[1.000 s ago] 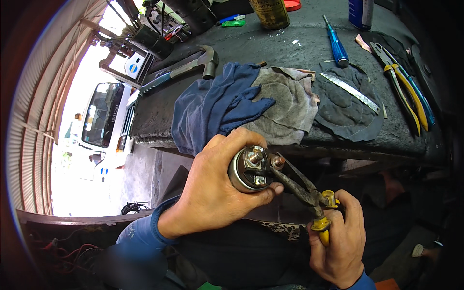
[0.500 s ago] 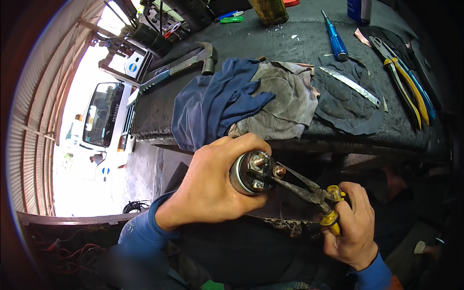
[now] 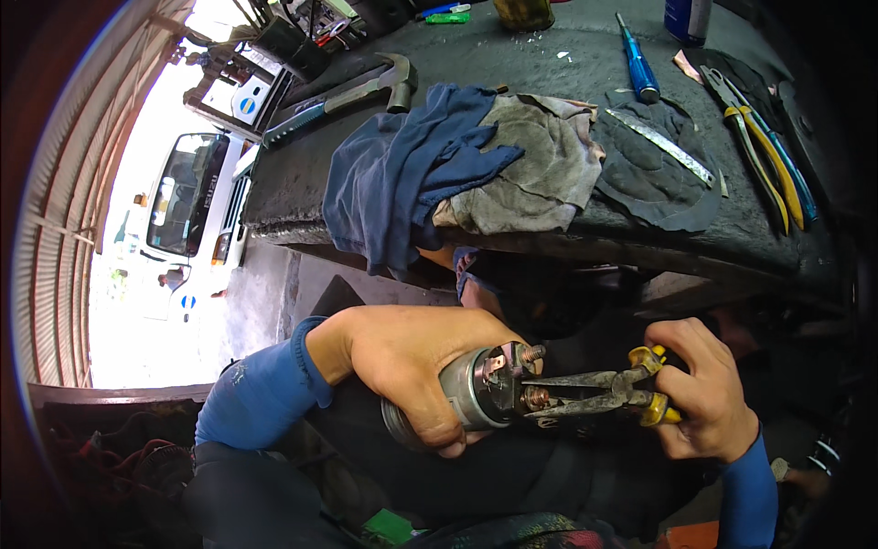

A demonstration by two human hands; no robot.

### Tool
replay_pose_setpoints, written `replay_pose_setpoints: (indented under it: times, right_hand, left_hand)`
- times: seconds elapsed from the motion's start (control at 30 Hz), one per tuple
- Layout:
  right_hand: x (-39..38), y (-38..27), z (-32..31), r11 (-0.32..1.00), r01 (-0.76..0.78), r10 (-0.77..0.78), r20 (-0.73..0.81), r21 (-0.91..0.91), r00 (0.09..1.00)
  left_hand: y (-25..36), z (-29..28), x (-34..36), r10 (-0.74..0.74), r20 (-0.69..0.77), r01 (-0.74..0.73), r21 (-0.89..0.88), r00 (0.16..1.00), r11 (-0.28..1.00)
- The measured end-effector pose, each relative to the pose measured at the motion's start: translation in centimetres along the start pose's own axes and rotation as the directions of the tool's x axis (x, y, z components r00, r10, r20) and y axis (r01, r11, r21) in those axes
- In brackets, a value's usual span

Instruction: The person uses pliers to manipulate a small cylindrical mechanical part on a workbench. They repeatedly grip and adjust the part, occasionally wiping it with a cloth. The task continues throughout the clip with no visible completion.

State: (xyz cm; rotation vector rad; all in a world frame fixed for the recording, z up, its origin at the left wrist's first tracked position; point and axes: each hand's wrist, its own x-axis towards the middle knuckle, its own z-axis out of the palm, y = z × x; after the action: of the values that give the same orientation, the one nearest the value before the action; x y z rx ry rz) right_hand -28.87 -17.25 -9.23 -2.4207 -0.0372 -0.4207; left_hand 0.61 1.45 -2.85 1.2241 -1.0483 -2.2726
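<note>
My left hand (image 3: 412,361) is wrapped around a grey metal cylinder (image 3: 466,398) with threaded terminal studs on its end face, held below the bench edge. My right hand (image 3: 700,389) grips the yellow handles of a pair of pliers (image 3: 585,393). The plier jaws are closed on one of the studs (image 3: 535,396) at the cylinder's end. Both forearms wear blue sleeves.
A dark workbench (image 3: 585,64) lies ahead with blue and grey rags (image 3: 457,165) draped over its edge, a hammer (image 3: 366,87), a blue screwdriver (image 3: 637,69), a metal strip (image 3: 658,146) and yellow-handled pliers (image 3: 764,151). A white truck (image 3: 187,206) stands outside at left.
Both hands have lowered and shifted right. The cylinder has turned to lie more level, and the pliers now point straight left onto the stud instead of slanting up to it.
</note>
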Motion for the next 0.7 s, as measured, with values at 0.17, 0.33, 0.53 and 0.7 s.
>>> replay_pose_setpoints:
  times: [0.17,0.33,0.53,0.7]
  right_hand:
    - [-1.8,-1.4,2.6,0.962,-0.195,0.215,-0.090,0.193,0.972]
    - [-3.7,-4.7,5.0,0.854,-0.408,0.461,-0.105,0.323,0.881]
    - [-2.4,-6.4,4.8,0.883,-0.408,0.446,-0.146,0.234,0.883]
    - [-1.5,-6.7,4.4,0.893,-0.420,0.444,-0.163,0.160,0.881]
  left_hand:
    - [-0.9,0.4,-0.4,0.154,-0.225,-0.169,-0.047,0.962,0.985]
    - [-0.5,1.1,0.6,0.239,-0.482,-0.232,0.076,0.843,0.970]
    - [-0.1,1.7,1.0,0.290,-0.616,-0.125,0.297,0.732,0.947]
    - [-0.1,2.3,1.2,0.339,-0.676,-0.098,0.368,0.655,0.924]
